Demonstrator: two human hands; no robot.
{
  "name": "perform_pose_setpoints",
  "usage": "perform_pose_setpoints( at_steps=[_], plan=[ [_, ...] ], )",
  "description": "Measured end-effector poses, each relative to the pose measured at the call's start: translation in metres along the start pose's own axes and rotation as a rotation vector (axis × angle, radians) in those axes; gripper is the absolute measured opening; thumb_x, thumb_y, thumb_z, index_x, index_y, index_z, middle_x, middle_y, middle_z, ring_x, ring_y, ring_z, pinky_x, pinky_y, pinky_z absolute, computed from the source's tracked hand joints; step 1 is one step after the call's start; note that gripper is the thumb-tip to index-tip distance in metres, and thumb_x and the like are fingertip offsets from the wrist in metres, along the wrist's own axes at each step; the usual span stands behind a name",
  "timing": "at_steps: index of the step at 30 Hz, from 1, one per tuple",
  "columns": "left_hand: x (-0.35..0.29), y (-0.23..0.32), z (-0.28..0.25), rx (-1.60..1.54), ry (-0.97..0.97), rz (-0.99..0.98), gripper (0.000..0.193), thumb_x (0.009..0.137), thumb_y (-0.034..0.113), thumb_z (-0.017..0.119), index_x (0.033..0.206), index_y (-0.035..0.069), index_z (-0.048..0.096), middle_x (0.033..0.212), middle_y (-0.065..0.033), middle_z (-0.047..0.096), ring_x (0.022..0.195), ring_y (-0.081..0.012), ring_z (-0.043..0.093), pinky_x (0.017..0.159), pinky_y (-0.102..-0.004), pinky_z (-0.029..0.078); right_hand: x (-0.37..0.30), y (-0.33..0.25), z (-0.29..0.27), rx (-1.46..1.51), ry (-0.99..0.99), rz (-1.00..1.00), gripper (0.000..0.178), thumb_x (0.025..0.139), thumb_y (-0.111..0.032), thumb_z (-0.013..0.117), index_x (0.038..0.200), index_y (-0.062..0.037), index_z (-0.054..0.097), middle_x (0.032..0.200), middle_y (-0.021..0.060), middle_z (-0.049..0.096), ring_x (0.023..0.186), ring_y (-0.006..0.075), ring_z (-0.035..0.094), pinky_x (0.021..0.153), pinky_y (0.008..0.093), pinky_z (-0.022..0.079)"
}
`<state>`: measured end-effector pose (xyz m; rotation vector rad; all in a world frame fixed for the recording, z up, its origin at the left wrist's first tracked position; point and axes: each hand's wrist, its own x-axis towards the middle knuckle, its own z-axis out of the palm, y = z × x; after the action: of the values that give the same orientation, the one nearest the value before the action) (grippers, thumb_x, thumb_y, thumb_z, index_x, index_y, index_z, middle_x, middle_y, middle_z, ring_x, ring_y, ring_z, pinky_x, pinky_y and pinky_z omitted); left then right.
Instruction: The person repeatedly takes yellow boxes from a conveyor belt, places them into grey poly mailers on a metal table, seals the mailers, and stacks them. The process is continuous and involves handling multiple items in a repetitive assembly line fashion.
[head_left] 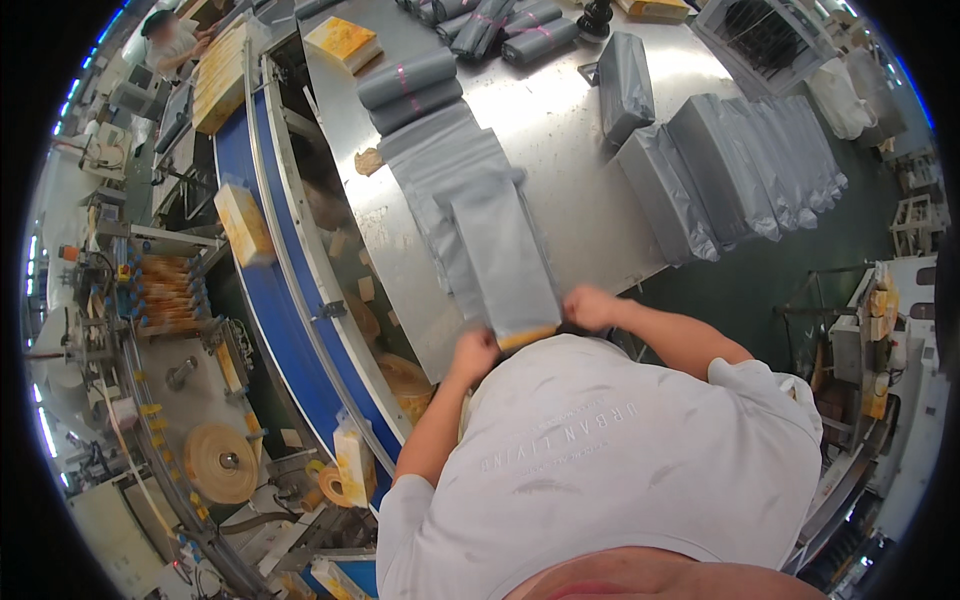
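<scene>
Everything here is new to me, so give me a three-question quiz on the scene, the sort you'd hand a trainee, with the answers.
1. Multiple choice: what colour is the conveyor belt? A) red; B) blue; C) green.
2. True or false: the row of grey parcels sits to the right of the long grey bag nearest the person.
3. Short answer: what colour is the strip showing between the left hand and the right hand?

Key: 1. B, blue. 2. True. 3. Yellow.

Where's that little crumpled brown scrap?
In the head view, the crumpled brown scrap lies near the left edge of the silver metal table, beside flat grey plastic bags.
</scene>
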<state>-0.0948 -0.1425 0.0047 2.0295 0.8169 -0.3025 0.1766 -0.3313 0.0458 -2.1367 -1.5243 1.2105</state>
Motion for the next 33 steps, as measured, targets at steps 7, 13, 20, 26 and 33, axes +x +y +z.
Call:
perform_pose_setpoints(
  at_steps=[7,13,20,26,33],
  plan=[
    [0.02,0.006,-0.036,-0.081,0.245,0.061,0.021,0.09,0.018,0.072,0.091,-0.002,0.07,0.084,-0.0206,0.073,0.078,-0.0357,0.072,0.072,-0.0443,0.054,0.031,-0.083,-0.04,-0.595,-0.131,-0.045,0.022,0.091,-0.027,0.068,0.094,-0.0089,0.079,0.095,0.0138,0.077,0.09,0.0389,0.073,0.079,0.0497,0.058],
    [0.012,-0.015,-0.002,-0.463,0.398,-0.025,0.014,0.096,0.011,0.07,0.1,-0.002,0.074,0.084,-0.0134,0.075,0.073,-0.0196,0.067,0.07,-0.0362,0.053,0.078,-0.114,0.02,-0.087,0.297,-0.292,0.02,0.093,-0.022,0.066,0.108,-0.0113,0.073,0.113,0.0115,0.073,0.11,0.0362,0.069,0.087,0.0486,0.057],
    [0.023,-0.028,0.002,-0.294,0.443,0.269,0.013,0.095,0.011,0.071,0.099,-0.001,0.074,0.079,-0.0102,0.072,0.07,-0.0153,0.063,0.068,-0.0323,0.052,0.078,-0.098,0.047,-0.085,0.277,-0.411,0.01,0.089,-0.016,0.071,0.092,-0.0088,0.064,0.098,0.0121,0.066,0.092,0.0377,0.067,0.077,0.0503,0.054],
    [0.0,-0.013,-0.005,-0.438,0.081,-0.014,0.012,0.092,0.009,0.072,0.098,-0.001,0.071,0.098,-0.0157,0.073,0.085,-0.0248,0.068,0.077,-0.0375,0.054,-0.111,0.059,0.09,-0.153,0.109,0.378,0.018,0.086,-0.018,0.073,0.1,-0.0058,0.068,0.108,0.0167,0.07,0.102,0.04,0.069,0.085,0.049,0.057],
    [0.011,0.017,-0.059,0.48,0.534,0.888,0.028,0.086,0.005,0.07,0.114,0.008,0.068,0.154,-0.0165,0.052,0.147,-0.0309,0.046,0.12,-0.0468,0.039,-0.125,0.048,0.026,-0.257,0.2,0.223,0.049,0.081,-0.006,0.069,0.13,-0.0083,0.065,0.137,0.0165,0.063,0.131,0.0366,0.058,0.105,0.047,0.051]
  ],
)
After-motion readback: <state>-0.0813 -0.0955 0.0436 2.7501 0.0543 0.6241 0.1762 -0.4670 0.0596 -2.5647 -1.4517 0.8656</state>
